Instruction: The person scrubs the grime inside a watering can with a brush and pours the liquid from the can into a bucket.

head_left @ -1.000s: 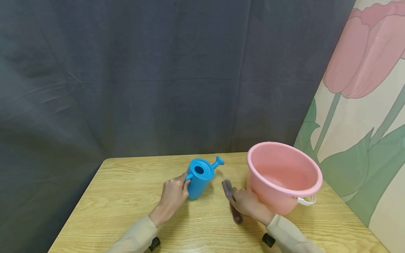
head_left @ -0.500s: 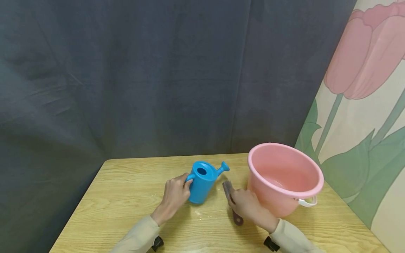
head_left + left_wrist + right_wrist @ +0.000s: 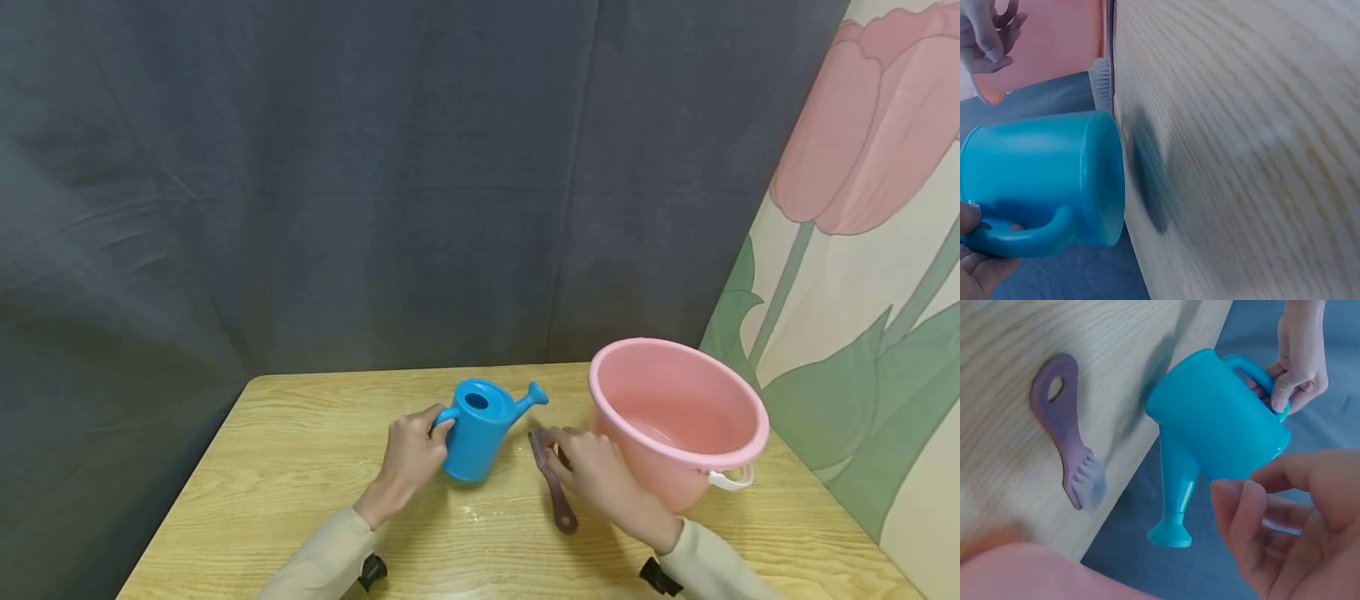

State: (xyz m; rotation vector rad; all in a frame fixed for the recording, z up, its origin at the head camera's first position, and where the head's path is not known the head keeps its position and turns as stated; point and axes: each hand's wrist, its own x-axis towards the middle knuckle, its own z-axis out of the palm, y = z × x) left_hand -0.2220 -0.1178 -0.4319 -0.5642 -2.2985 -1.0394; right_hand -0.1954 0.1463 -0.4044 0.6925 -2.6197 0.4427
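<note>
My left hand [image 3: 408,454] grips the handle of a blue watering can [image 3: 476,442], its spout pointing right. In the left wrist view the can [image 3: 1035,169] hangs a little above the table, its shadow apart from its base. A purple-brown brush [image 3: 561,504] with pale bristles lies on the wooden table, between the can and the bucket. Over the brush's bristle end hovers my right hand [image 3: 600,479], fingers loosely bent with nothing in them. The right wrist view shows the whole brush [image 3: 1063,428] lying apart from the right hand [image 3: 1297,531].
A pink bucket [image 3: 652,483] with a white handle [image 3: 730,478] stands just right of the right hand. Small wet spots dot the table [image 3: 300,475] near the middle. Behind hangs a dark curtain [image 3: 412,208]; a wall with painted tulips [image 3: 825,158] rises at the right.
My right hand has let go of the brush, which stays on the table, and has risen slightly to the right. The watering can has shifted a little right and nearer me.
</note>
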